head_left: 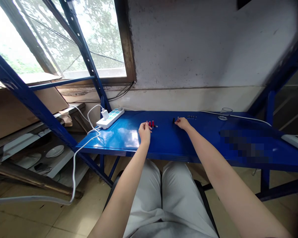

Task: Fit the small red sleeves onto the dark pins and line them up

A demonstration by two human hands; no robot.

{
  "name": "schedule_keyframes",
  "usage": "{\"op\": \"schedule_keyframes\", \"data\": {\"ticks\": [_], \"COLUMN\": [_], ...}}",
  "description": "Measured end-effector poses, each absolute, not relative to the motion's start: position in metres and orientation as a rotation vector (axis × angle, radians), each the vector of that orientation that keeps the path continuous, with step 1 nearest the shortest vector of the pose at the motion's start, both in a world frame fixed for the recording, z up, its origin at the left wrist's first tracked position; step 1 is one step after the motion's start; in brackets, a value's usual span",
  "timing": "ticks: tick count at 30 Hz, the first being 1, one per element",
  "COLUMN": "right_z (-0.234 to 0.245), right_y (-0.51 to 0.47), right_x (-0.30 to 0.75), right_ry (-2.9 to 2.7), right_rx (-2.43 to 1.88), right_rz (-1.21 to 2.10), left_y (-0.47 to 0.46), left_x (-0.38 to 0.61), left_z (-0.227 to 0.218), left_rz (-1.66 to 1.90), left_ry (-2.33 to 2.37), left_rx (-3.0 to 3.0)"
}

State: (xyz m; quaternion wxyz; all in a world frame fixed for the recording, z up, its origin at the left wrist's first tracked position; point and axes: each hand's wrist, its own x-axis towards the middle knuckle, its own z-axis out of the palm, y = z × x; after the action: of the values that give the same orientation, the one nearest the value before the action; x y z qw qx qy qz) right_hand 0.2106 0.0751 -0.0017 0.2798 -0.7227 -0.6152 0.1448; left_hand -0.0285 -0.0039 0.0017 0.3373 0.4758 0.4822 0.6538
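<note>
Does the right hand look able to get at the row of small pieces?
Likely yes: the right hand is close by, and nothing visible stands between it and the small pieces.

Loose, light grey trousers [176,188] show soft creases and folds. Both forearms [129,183] and hands [145,133] are bare.
</note>
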Motion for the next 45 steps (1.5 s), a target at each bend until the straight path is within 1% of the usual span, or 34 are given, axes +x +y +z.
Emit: {"op": "schedule_keyframes", "data": {"ticks": [3,7,9,11,14,15,17,21,23,28,35,42,45], "right_z": [0.004,0.013,0.018,0.02,0.021,0.02,0.017,0.01,0.007,0.003,0.007,0.002,0.003], "right_y": [0.075,0.067,0.059,0.048,0.028,0.022,0.014,0.011,0.015,0.025,0.031,0.034,0.031], "right_x": [0.212,0.218,0.22,0.22,0.209,0.203,0.187,0.15,0.133,0.104,0.09,0.091,0.102], "right_ry": [-1.644,-1.618,-1.607,-1.599,-1.633,-1.656,-1.755,-1.99,-2.031,-1.989,-1.881,-1.734,-1.588], "right_rx": [-1.973,-1.977,-1.97,-1.994,-1.971,-1.925,-1.781,-1.505,-1.476,-1.681,-1.885,-1.857,-1.711], "right_rz": [0.438,0.683,0.725,0.654,0.352,0.268,0.209,0.328,0.303,0.136,0.194,0.226,0.242], "left_y": [-0.003,-0.001,-0.002,-0.003,-0.005,-0.006,-0.006,-0.004,-0.002,-0.004,-0.004,-0.004,-0.008], "left_x": [-0.03,-0.031,-0.031,-0.031,-0.031,-0.031,-0.03,-0.03,-0.03,-0.03,-0.028,-0.027,-0.026], "left_z": [0.001,0.0,0.001,0.002,0.004,0.005,0.005,0.003,0.002,0.002,0.0,-0.002,0.0], "left_rz": [1.722,1.738,1.744,1.745,1.751,1.752,1.756,1.772,1.777,1.78,1.808,1.803,1.79], "left_ry": [1.245,1.234,1.23,1.221,1.209,1.209,1.212,1.219,1.219,1.208,1.194,1.196,1.196], "left_rx": [1.169,1.12,1.107,1.097,1.096,1.1,1.111,1.115,1.119,1.161,1.193,1.246,1.302]}}
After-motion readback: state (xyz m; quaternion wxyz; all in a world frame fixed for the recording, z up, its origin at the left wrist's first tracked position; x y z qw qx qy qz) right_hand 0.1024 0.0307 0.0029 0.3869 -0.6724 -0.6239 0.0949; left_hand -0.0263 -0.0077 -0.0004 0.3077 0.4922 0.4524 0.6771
